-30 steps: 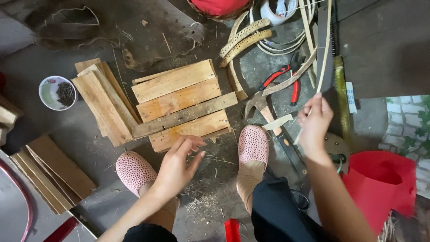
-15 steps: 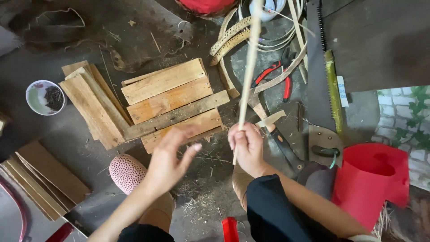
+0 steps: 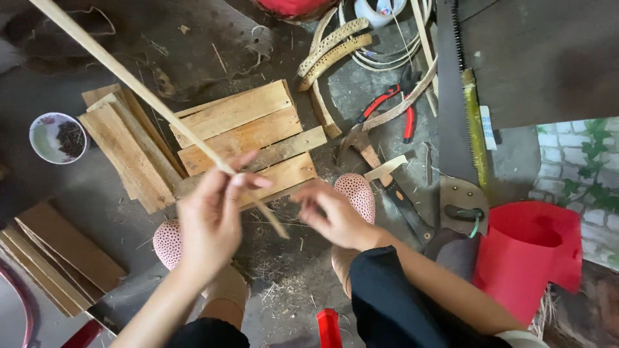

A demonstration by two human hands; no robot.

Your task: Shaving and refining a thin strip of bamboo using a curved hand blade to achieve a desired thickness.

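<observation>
Dusty floor (image 3: 116, 38) (planks (image 3: 245, 142) below): your left hand (image 3: 213, 219) pinches the strip (image 3: 129, 80); your right hand (image 3: 332, 216) hovers, loosely spread.

The floor (image 3: 193, 38) is dark grey concrete, dusty, with wood shavings scattered on it. At the right edge a white brick wall (image 3: 567, 148) shows, with green ivy (image 3: 590, 154) on it. The light is soft daylight.

Hands working a thin cane strip over wooden planks

The left hand (image 3: 213, 216) pinches a long cane strip (image 3: 138, 90) running to the upper left; the right hand (image 3: 332, 216) hovers open beside it, above the planks (image 3: 242, 132).
</observation>
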